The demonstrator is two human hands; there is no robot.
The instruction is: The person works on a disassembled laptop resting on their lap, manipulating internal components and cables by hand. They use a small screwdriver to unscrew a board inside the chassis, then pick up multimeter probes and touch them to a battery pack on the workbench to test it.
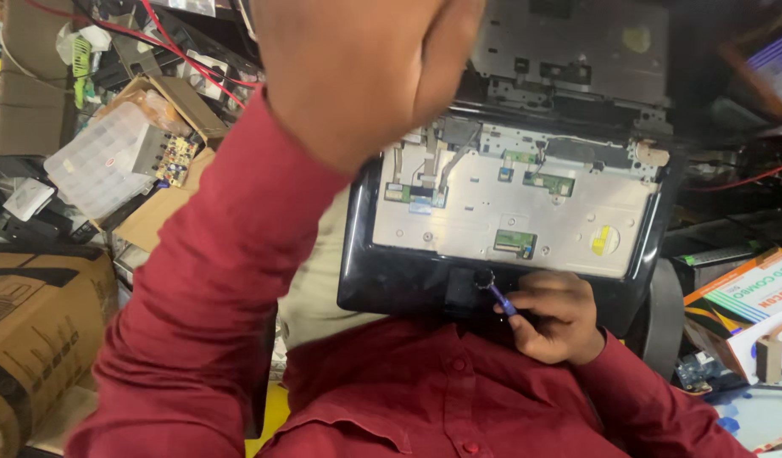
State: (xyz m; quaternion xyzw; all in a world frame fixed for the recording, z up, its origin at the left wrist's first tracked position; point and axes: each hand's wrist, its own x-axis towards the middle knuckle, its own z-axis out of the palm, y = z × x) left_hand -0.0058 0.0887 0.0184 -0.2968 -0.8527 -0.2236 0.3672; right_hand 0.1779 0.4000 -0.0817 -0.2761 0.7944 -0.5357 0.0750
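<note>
A black laptop (391, 293) with its keyboard removed rests on my lap, showing a silver inner plate (535, 220) with small green circuit boards and flat ribbon cables. My right hand (556, 318) is at the laptop's near edge, closed around a blue-handled screwdriver (497, 293) with a black cap. My left hand (357, 68) is raised close to the camera, fingers curled into a fist, blurred, and it hides the laptop's upper left. Whether it holds anything I cannot tell. Both arms wear dark red sleeves.
A clear plastic compartment box (98, 161) and a small circuit board (175, 157) lie on cardboard at the left. A large cardboard box (35, 331) stands at lower left. Red wires (183, 51) run across the top left. Printed cartons (747, 293) sit at the right.
</note>
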